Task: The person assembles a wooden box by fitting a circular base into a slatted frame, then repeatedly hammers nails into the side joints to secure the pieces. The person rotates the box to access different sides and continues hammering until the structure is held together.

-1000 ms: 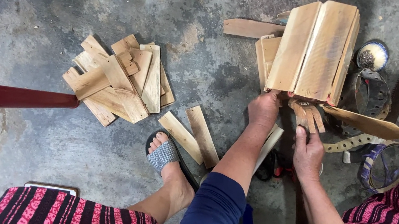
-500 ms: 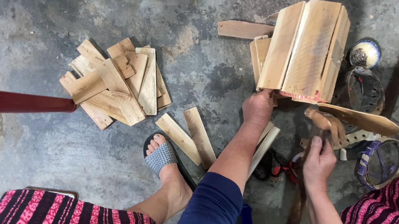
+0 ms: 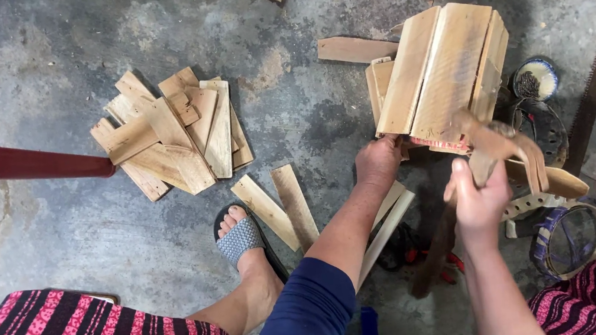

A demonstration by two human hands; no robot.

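Observation:
My left hand (image 3: 380, 162) grips the lower near corner of a wooden piece made of pale planks nailed together (image 3: 444, 68), which rests tilted on the concrete floor. Just to its right, my right hand (image 3: 477, 196) is closed around the dark handle of a hammer-like tool (image 3: 494, 145). The tool's brown head is blurred by motion, right beside the bottom edge of the plank piece. Its handle runs down and left past my wrist.
A heap of short wood offcuts (image 3: 167, 137) lies at the left, and two loose slats (image 3: 280, 207) lie by my sandalled foot (image 3: 242, 237). At the far right are a hand saw (image 3: 594, 104) and a strap coil (image 3: 571, 237). A dark red pole (image 3: 21, 162) juts in from the left.
My right hand has lifted off the floor with the tool and risen toward the plank piece's lower edge. My left hand keeps its hold; the plank piece has shifted slightly.

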